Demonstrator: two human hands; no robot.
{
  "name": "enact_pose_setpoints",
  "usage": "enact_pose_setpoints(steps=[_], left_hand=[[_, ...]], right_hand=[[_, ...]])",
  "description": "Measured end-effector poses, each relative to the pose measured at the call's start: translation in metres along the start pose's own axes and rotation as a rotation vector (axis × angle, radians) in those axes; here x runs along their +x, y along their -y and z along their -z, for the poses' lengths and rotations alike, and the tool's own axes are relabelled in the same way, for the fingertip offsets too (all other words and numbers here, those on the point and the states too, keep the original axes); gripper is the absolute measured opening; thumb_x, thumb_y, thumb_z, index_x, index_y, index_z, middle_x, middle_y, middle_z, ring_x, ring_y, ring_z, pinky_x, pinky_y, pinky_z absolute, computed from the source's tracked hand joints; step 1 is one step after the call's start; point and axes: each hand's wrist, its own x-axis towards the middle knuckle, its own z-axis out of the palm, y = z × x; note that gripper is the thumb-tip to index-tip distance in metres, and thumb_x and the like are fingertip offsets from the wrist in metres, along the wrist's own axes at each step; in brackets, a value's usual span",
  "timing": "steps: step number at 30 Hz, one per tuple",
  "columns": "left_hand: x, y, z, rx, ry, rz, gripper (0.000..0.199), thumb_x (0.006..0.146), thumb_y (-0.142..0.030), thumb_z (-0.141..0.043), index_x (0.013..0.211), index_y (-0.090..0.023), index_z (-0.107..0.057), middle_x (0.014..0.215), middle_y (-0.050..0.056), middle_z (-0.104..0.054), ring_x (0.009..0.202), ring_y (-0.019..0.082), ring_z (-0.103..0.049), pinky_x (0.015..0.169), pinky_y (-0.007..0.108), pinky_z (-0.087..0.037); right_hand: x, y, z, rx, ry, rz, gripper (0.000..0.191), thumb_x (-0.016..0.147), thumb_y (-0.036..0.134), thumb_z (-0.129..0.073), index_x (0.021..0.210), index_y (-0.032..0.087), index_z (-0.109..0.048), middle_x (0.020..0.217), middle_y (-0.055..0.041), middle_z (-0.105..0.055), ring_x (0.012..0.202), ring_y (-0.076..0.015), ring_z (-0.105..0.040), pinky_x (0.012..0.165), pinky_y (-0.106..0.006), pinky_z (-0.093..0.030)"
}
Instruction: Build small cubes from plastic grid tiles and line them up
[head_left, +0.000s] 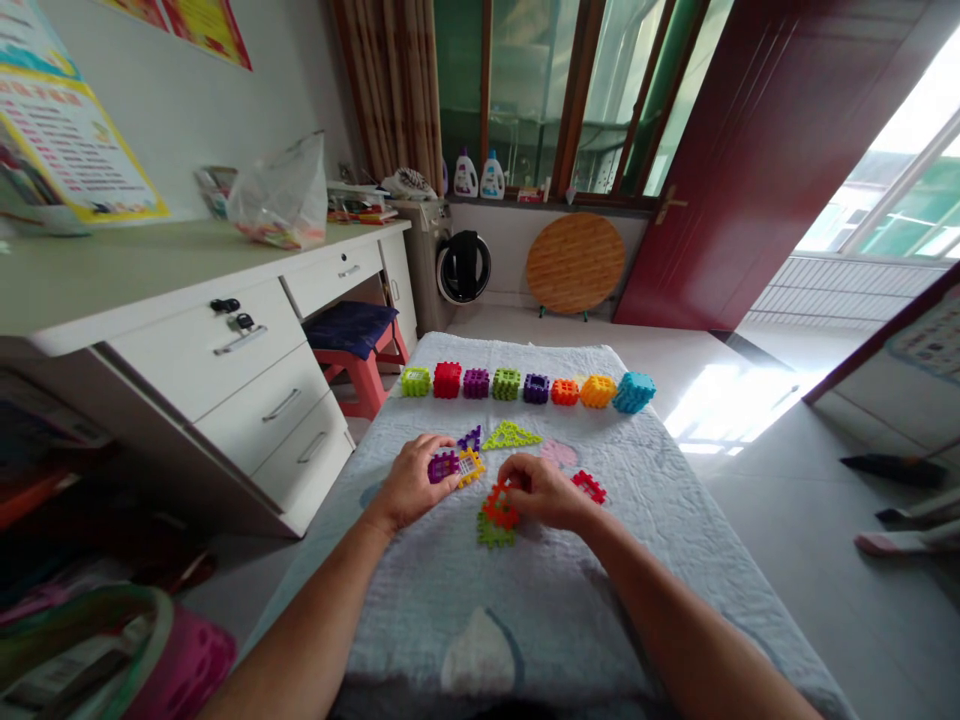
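Note:
My left hand (411, 487) holds a purple notched piece (444, 466), which touches a yellow piece (470, 467) on its right. My right hand (538, 488) pinches an orange piece (499, 506) that overlaps a green piece (496, 533) lying on the cloth. A red piece (589, 487) lies to the right of my right hand. Beyond my hands lie a small purple triangle (470, 438) and a larger lime triangle (511, 435).
Across the far part of the cloth-covered table (480, 590) stands a row of several coloured blocks (506, 384). A white desk (187, 262) with a stool (352, 330) is at the left. A pink basket (191, 655) sits at lower left.

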Motion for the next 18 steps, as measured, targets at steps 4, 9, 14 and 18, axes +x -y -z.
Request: enact_pose_setpoints(steps=[4, 9, 14, 18], left_hand=[[0.0, 0.0, -0.002, 0.04, 0.055, -0.005, 0.045, 0.07, -0.036, -0.069, 0.11, -0.02, -0.059, 0.107, 0.007, -0.062, 0.1, 0.025, -0.056, 0.093, 0.04, -0.043], [0.001, 0.002, -0.002, 0.026, 0.035, 0.007, 0.039, 0.072, -0.034, -0.067, 0.107, -0.02, -0.058, 0.102, 0.007, -0.063, 0.097, 0.024, -0.057, 0.09, 0.039, -0.045], [0.002, 0.003, -0.003, 0.01, -0.002, 0.029, 0.037, 0.072, -0.032, -0.066, 0.106, -0.02, -0.058, 0.102, 0.006, -0.062, 0.097, 0.024, -0.057, 0.092, 0.04, -0.044], [0.001, 0.002, -0.005, 0.007, -0.039, 0.044, 0.036, 0.072, -0.028, -0.065, 0.106, -0.02, -0.058, 0.1, 0.006, -0.061, 0.095, 0.023, -0.057, 0.092, 0.039, -0.044]], right_hand=[[0.006, -0.017, 0.003, 0.064, -0.135, -0.11, 0.022, 0.071, 0.012, -0.049, 0.088, 0.017, -0.062, 0.06, 0.0057, -0.044, 0.053, -0.0081, -0.039, 0.048, -0.02, -0.03], [0.005, -0.024, 0.012, -0.27, -0.353, -0.117, 0.029, 0.075, 0.018, -0.053, 0.103, 0.019, -0.061, 0.087, -0.0037, -0.058, 0.08, -0.0173, -0.052, 0.073, -0.031, -0.044], [-0.006, 0.001, 0.014, -0.47, -0.149, 0.147, 0.032, 0.073, 0.032, -0.068, 0.103, 0.022, -0.063, 0.105, -0.0069, -0.056, 0.099, -0.0231, -0.047, 0.091, -0.04, -0.038], [-0.013, 0.014, 0.005, -0.482, 0.105, 0.278, 0.041, 0.065, 0.043, -0.077, 0.098, 0.022, -0.064, 0.1, -0.0056, -0.056, 0.096, -0.0231, -0.045, 0.088, -0.039, -0.038]])
